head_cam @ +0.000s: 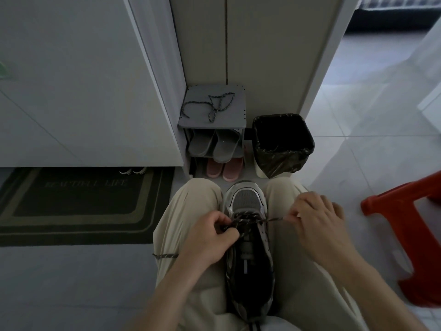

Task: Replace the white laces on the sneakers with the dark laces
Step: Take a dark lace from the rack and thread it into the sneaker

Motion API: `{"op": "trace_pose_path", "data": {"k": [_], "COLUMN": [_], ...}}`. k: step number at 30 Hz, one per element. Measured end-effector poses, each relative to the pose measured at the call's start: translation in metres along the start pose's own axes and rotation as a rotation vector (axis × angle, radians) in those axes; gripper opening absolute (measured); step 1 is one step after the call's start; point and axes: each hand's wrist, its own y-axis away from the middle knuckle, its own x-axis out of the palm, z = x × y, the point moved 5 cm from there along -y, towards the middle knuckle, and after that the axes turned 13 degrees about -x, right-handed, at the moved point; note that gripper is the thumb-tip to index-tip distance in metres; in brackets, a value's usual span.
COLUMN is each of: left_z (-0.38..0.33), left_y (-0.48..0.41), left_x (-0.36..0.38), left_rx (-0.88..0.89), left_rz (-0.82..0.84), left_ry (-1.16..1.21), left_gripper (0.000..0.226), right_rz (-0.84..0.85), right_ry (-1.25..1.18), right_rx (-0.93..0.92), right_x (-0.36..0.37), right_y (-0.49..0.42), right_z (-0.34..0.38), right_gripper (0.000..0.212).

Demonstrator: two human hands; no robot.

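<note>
A grey and black sneaker point(248, 259) lies between my knees, toe pointing away from me. A dark speckled lace point(245, 223) is threaded through its front eyelets. My left hand point(210, 237) grips the lace at the shoe's left side, and a loose end of it trails over my left thigh. My right hand point(317, 220) pinches the other end, pulled taut out to the right. A second dark lace point(210, 105) lies loose on top of the small grey shoe rack point(238, 120). No white lace is in view.
The rack holds grey slippers point(212, 145) and pink slippers point(224, 169). A bin with a black liner point(282, 144) stands to its right. A red plastic stool point(410, 235) is at my right, a dark doormat point(78, 206) at my left.
</note>
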Motion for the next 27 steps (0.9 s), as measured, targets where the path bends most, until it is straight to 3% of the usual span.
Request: {"op": "trace_pose_path", "data": {"k": [5,11,16,18,21,25,27], "left_z": [0.001,0.001,0.002,0.001,-0.003,-0.034,-0.05], "left_y": [-0.003,-0.002,0.0,0.0,0.004,0.023,0.031], "left_x": [0.001,-0.001,-0.005,-0.004,-0.004,-0.004,0.0], "left_rx": [-0.011,0.024,0.065,0.086,0.135,0.374,0.426], "left_rz": [0.011,0.015,-0.002,-0.003,-0.054,-0.16,-0.129], "left_ry": [-0.009,-0.03,-0.024,-0.037,-0.077,-0.045,-0.024], "left_gripper": [0.009,0.01,0.016,0.017,0.015,0.012,0.014], "right_rz": [0.036,0.14,0.199,0.193,0.062,-0.084,-0.145], "right_ry": [-0.081,-0.111,-0.124,-0.267,-0.681,-1.001,-1.196], "right_rx": [0.014,0.028,0.048,0.069,0.175,0.203,0.259], "right_x": [0.003,-0.009,-0.018,-0.024,-0.038,-0.05,-0.056], "right_y": [0.01,0.005,0.006,0.007,-0.002,-0.019,-0.027], "right_z": [-0.008,-0.009,-0.013,-0.01,-0.003,0.005,0.009], "right_gripper": [0.03,0.012,0.02,0.018,0.013,0.009,0.007]}}
